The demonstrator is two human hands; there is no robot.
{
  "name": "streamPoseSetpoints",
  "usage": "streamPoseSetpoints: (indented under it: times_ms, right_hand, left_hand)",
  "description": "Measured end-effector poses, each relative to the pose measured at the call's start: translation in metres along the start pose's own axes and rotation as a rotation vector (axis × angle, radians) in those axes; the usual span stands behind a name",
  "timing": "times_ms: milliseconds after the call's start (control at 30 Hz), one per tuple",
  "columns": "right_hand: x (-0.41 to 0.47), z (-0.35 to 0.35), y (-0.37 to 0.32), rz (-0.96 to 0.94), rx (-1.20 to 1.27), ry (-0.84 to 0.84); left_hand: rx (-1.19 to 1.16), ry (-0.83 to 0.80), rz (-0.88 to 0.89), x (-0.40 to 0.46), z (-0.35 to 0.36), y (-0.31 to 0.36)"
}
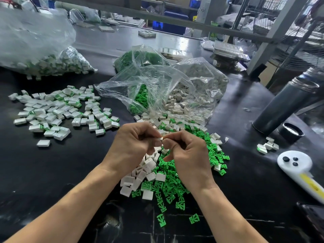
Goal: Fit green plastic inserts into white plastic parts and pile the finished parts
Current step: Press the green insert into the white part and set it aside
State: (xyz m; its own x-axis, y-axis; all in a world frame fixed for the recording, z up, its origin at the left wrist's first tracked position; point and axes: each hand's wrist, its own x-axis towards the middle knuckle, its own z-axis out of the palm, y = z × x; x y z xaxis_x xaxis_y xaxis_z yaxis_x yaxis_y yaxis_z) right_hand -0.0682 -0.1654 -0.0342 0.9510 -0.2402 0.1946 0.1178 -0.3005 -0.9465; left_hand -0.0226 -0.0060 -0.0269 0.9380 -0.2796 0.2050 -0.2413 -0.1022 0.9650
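Where parts lie, black table [52, 172], shelving [175, 20] behind.

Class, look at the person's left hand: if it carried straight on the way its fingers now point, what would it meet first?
The left hand points rightward at the right hand; both pinch one small white part, so it would probably meet the right hand's fingertips first.

The left hand [135, 142] and right hand [185, 151] hide most of the small white part [161, 139] pinched between them.
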Motion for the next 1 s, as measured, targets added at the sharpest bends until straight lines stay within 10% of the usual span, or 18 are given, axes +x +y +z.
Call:
streamPoseSetpoints:
  times_ms: [1000]
  right_hand:
    - [0.006, 0.010, -0.009, 0.085, 0.358, -0.060]
  left_hand:
    - [-0.086, -0.061, 0.060, -0.006, 0.030, 0.011]
